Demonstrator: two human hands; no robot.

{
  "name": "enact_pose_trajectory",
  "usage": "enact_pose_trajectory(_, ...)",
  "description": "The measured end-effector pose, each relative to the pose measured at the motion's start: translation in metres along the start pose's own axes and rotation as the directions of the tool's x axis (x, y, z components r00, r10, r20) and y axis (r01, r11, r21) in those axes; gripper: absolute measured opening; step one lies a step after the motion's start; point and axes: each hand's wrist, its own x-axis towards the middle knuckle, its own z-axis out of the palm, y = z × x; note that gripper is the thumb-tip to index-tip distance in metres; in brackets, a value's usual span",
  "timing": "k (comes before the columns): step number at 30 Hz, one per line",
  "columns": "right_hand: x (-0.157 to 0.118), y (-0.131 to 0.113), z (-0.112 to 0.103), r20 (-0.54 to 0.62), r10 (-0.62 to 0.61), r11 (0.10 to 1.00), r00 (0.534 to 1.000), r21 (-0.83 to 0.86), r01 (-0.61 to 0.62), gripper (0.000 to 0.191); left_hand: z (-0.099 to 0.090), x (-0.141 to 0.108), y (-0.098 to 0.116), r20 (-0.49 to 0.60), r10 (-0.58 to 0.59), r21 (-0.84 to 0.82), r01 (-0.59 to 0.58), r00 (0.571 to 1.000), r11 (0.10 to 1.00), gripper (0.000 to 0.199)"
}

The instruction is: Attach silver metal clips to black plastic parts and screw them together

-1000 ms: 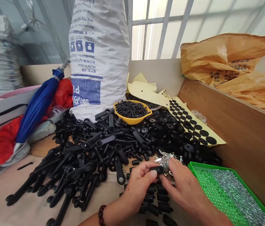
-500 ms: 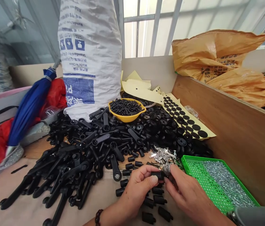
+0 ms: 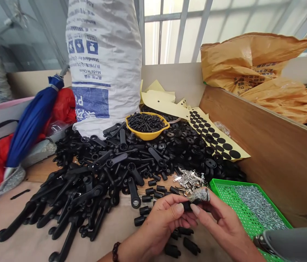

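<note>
My left hand (image 3: 162,216) is closed, pinching a short black plastic cylinder (image 3: 186,206) between thumb and fingers. My right hand (image 3: 221,222) meets it from the other side, its thumb tip and fingers closed on the same cylinder. A grey speckled fabric cover (image 3: 201,195) sits on a finger of the right hand. Much of the cylinder is hidden by the fingers. More black cylinders (image 3: 191,246) lie below and around the hands. Just beyond the fingers is a heap of shiny metal clips (image 3: 190,179).
Black crank-like handles (image 3: 88,196) are piled at left. A yellow basket (image 3: 148,136) of black screw-like parts stands behind, near a white sack (image 3: 104,54). At right are a green tray (image 3: 240,214) of small metal pieces, a grey cylindrical object (image 3: 295,242) and a wooden board (image 3: 265,134).
My right hand has turned, so the fabric-covered finger now points more upward and right. The cylinder has shifted slightly right and is more covered by the fingers.
</note>
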Motion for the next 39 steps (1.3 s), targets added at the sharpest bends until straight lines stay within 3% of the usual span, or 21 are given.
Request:
enact_pose_trajectory(5,0.002,0.0,0.0,0.026,-0.011,1.0,1.0,0.007,0.011,0.013,-0.002,0.001,-0.003,0.0,-0.034,-0.026,0.034,0.999,0.999,0.033)
enact_pose_trajectory(15,-0.005,0.001,0.005,0.099,0.196,0.919,0.975,0.329,-0.219,0.013,-0.006,0.001,-0.004,0.028,-0.057,-0.049,0.058,0.998,0.997,0.038)
enact_pose_trajectory(26,-0.004,0.007,0.002,0.075,0.153,0.939,0.985,0.301,-0.168,0.013,-0.006,-0.001,-0.005,0.04,-0.084,-0.069,0.087,0.996,0.994,0.041)
enact_pose_trajectory(33,-0.01,0.021,0.008,0.127,0.246,0.884,0.961,0.377,-0.276,0.015,-0.005,-0.003,-0.004,0.059,-0.095,-0.047,0.098,0.994,0.994,0.038)
enact_pose_trajectory(36,-0.01,0.015,0.009,0.093,0.181,0.936,0.979,0.288,-0.2,0.018,-0.006,-0.003,-0.005,0.059,-0.081,-0.048,0.084,0.995,0.995,0.037)
enact_pose_trajectory(39,-0.01,0.004,0.007,0.058,0.029,0.999,0.998,0.029,-0.031,0.02,-0.007,-0.003,-0.005,0.03,-0.057,-0.061,0.059,0.998,0.996,0.037)
